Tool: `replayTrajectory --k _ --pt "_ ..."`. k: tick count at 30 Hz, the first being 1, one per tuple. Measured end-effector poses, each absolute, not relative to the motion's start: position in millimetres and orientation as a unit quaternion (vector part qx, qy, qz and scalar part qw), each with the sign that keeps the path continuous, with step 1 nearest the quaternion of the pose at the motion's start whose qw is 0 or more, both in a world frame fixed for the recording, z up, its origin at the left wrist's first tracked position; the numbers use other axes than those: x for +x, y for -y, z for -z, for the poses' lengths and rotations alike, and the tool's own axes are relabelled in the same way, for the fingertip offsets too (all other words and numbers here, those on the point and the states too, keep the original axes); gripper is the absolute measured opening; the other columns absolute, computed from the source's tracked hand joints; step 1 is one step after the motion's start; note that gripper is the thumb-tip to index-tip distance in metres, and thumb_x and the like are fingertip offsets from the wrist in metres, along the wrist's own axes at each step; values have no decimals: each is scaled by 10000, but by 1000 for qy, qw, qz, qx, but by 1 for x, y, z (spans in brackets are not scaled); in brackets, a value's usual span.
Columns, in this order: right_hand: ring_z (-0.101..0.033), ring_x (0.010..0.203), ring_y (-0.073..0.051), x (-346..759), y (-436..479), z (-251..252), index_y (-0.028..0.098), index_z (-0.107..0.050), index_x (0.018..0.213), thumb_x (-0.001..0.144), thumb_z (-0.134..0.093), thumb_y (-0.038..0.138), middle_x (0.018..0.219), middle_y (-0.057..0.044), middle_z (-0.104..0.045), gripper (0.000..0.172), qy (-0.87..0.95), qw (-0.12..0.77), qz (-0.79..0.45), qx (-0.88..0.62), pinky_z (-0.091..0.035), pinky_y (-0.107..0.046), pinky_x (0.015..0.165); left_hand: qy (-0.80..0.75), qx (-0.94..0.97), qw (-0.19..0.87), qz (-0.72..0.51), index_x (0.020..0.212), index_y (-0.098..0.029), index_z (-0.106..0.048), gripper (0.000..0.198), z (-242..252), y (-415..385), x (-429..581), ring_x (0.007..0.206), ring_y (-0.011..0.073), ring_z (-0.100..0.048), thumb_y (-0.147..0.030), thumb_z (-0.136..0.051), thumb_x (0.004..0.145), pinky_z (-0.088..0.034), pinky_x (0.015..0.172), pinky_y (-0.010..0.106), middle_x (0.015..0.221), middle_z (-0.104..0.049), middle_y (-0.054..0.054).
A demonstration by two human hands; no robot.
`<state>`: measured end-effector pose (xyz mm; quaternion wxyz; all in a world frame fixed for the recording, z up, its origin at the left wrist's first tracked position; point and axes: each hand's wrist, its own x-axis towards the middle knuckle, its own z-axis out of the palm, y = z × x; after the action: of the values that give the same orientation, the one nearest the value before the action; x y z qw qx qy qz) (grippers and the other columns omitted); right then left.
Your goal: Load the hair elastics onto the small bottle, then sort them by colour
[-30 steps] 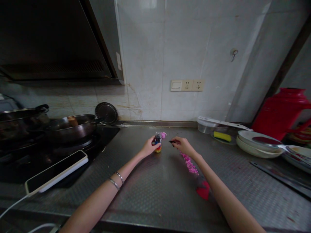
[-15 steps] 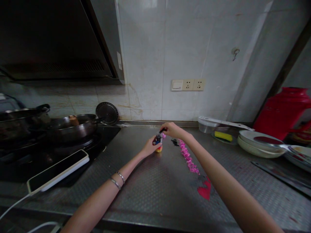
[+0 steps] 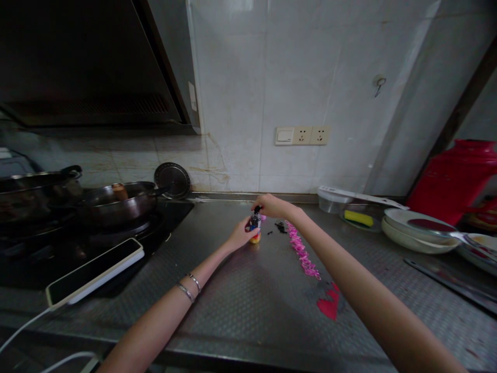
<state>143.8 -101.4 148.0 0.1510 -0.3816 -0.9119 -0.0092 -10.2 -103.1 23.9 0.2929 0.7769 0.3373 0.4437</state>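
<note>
A small clear jar (image 3: pixel 255 228) with coloured bands inside stands on the steel counter (image 3: pixel 248 305). My left hand (image 3: pixel 241 235) is wrapped round its side. My right hand (image 3: pixel 271 206) hovers just above the jar's mouth, fingers pinched on small black pieces that I cannot make out. A few black bits (image 3: pixel 280 226) lie on the counter to the right of the jar. A long line of pink loops (image 3: pixel 302 252) runs toward me under my right forearm, ending by a red patch (image 3: pixel 329 306).
A phone (image 3: pixel 95 270) on a cable lies at the stove's edge, with dark pans (image 3: pixel 112 203) behind it. Right of my arms are stacked plates (image 3: pixel 417 230), a clear tub (image 3: pixel 330 201), a yellow sponge (image 3: pixel 358 218) and a red jug (image 3: pixel 452 178).
My right hand picked something up from the black bits beside the jar, then rose to the jar's mouth. My left hand stayed on the jar.
</note>
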Motion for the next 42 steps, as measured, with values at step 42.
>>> replayTrajectory --k 42 --pt "-530 915 -191 137 121 -111 156 -696 715 890 -275 444 874 -106 -618 540 817 283 -9 -502 -361 -288 844 -340 767 302 -453 1043 -146 -538 337 -21 101 -9 856 158 -574 -255 -581 727 -452 756 282 969 -622 61"
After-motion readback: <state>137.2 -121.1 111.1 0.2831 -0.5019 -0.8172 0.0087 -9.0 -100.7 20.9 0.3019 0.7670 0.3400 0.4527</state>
